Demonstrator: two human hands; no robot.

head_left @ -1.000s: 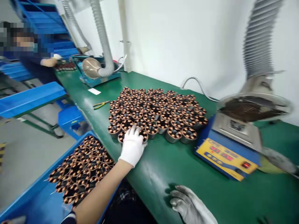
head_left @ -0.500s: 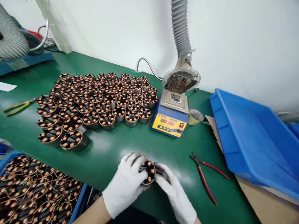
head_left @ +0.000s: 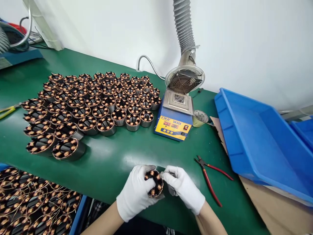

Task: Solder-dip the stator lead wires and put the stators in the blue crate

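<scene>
My left hand [head_left: 135, 192], in a white glove, is wrapped around a motor stator [head_left: 160, 186] with copper coils inside a dark metal ring. Its thumb reaches into the stator's opening. My right hand [head_left: 182, 184], gloved too, is closed in a pinch at the stator's right rim. Whatever its fingertips grip is too small to make out. Red-handled pliers [head_left: 212, 179] lie on the green table [head_left: 117, 156] to the right of my hands. Many similar stators [head_left: 106, 124] stand in rows at the back left.
A blue and yellow solder pot [head_left: 173, 122] sits under a round extractor hood [head_left: 184, 80]. Beside it is a small tub [head_left: 200, 119]. A large blue bin [head_left: 259, 130] rests at the right on cardboard [head_left: 276, 202]. Yellow-handled pliers [head_left: 7, 112] and a crate of wired stators [head_left: 31, 199] are at left.
The right hand has gone from lying along the stator's side to a pinch at its rim. The left hand has shifted its grip around the stator. The view has shifted slightly right.
</scene>
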